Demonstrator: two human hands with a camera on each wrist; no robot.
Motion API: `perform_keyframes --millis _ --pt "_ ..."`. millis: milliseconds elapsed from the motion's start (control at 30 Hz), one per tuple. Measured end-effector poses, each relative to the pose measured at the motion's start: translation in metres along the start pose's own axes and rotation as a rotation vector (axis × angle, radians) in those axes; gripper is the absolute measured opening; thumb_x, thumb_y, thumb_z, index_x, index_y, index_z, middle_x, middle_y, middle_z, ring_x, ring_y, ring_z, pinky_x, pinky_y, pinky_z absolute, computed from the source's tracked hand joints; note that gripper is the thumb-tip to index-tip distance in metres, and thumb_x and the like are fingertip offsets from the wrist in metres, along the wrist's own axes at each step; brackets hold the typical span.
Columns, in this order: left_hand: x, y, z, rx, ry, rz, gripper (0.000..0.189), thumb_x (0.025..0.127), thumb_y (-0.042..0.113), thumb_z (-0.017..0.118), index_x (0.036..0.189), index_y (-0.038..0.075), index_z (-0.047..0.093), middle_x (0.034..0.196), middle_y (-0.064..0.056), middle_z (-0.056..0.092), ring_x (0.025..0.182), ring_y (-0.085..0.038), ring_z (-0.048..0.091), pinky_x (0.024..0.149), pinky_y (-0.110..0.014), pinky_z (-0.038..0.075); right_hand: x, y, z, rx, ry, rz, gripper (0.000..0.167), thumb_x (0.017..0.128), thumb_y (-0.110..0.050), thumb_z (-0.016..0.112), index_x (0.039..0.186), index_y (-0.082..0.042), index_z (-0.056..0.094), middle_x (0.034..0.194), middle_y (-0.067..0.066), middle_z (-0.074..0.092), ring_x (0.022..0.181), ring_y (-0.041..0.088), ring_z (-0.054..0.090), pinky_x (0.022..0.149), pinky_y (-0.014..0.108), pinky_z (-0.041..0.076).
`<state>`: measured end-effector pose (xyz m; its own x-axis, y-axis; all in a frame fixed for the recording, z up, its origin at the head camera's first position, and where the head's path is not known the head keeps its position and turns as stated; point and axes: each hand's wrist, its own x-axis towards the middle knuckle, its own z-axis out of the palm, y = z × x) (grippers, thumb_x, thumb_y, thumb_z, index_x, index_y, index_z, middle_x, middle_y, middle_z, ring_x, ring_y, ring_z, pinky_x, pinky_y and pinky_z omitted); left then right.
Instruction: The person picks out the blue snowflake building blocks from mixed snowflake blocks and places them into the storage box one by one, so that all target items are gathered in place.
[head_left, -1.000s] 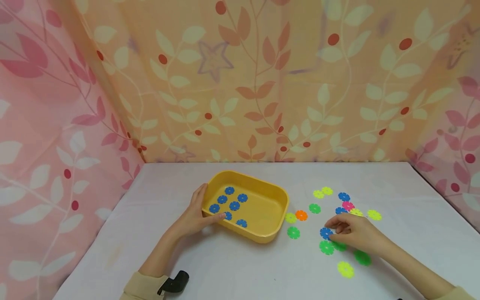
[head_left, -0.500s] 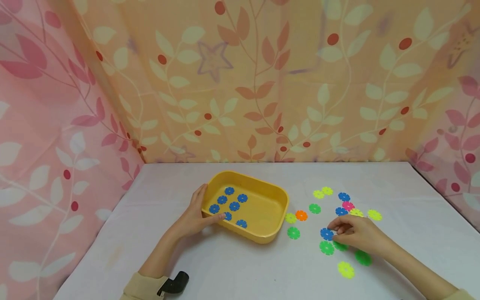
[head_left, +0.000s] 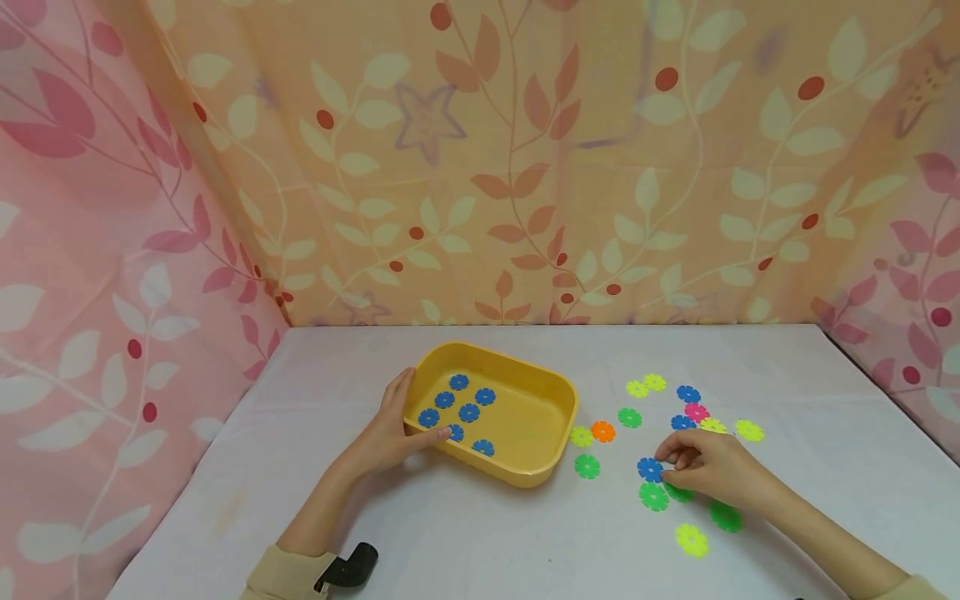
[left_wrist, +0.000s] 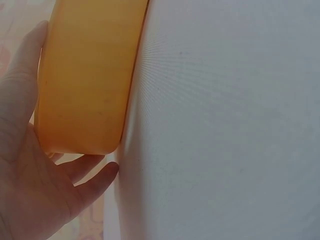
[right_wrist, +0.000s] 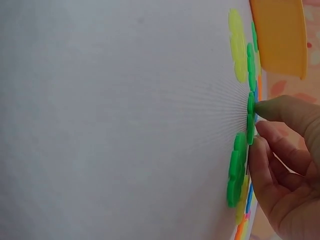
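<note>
My left hand [head_left: 386, 437] holds the left end of a yellow plastic tray [head_left: 525, 475]. Its thumb lies over the near rim; the other fingers are on the outer wall, as the left wrist view also shows. Several blue flower-shaped discs [head_left: 468, 412] lie inside. To the right, my right hand [head_left: 716, 471] is low over the table, thumb and index fingertips apart at the right edge of a blue flower-shaped disc [head_left: 648, 469]. A green disc [head_left: 654, 497] lies just below it; another green disc [head_left: 681, 492] is partly hidden under the hand.
Around the right hand lie yellow discs [head_left: 692, 540], a pink disc [head_left: 697, 412], two more blue discs [head_left: 687, 394] and further green ones [head_left: 587, 466]. An orange disc [head_left: 603, 431] is near the tray. Patterned cloth [head_left: 480, 167] hangs behind the white table [head_left: 465, 542].
My right hand has moved slightly right since the first frame. The blue disc at its fingertips has slid a little to the left in the last half second. My left hand and the tray stay put.
</note>
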<state>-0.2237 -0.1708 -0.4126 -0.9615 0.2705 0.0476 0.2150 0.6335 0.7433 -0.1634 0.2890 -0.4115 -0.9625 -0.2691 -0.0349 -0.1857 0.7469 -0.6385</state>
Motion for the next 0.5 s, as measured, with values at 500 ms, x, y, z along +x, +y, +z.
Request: perform_keyframes --millis 500 --pt "-0.0010 -0.0003 0.0000 -0.007 0.009 0.004 0.118 0.076 0.054 0.079 0.158 0.016 0.001 0.162 -0.007 0.002 0.145 -0.032 0.017 0.114 -0.055 0.019 -0.0026 -0.0024 0.0011 -0.028 0.033 -0.010 0.018 0.080 -0.025 0.081 0.090 -0.015 0.070 0.075 -0.006 0.057 0.070 0.008 0.053 0.062 0.020 0.048"
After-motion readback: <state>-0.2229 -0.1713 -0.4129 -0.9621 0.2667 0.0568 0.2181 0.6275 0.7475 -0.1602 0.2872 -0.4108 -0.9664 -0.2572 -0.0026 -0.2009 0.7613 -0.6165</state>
